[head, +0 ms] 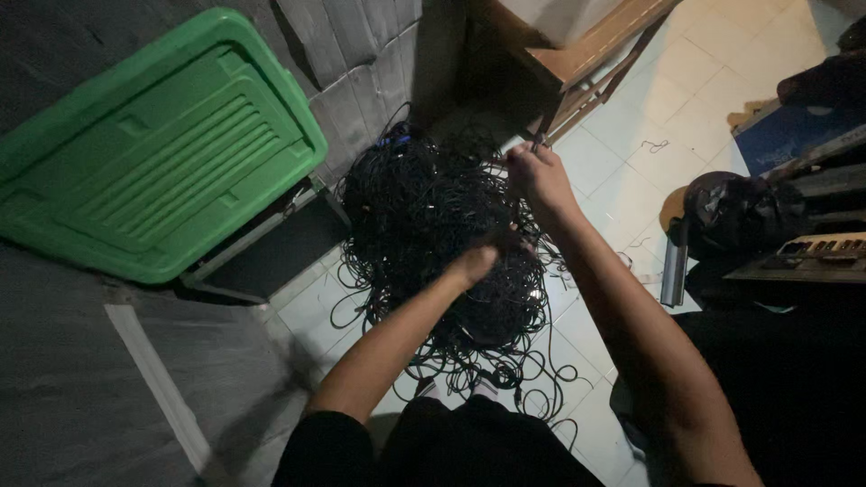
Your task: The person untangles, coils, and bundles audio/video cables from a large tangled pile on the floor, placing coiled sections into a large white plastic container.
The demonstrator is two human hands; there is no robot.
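Pinching a thin black cable [528, 158] between my right hand's [538, 176] fingers at twelve o'clock, I sink my left hand [475, 264] (grip hidden, cannot tell) into the tangled cable heap [424, 216] on the tiled floor [622, 171], green lid [153, 144] at ten.

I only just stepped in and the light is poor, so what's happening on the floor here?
A person stands over a big tangled heap of black cables on the tiled floor. The right hand is raised and pinches a strand pulled up from the heap, while the left hand reaches down into the tangle. A green plastic lid leans at the left, a wooden stool stands behind the heap, and a keyboard instrument sits at the right.
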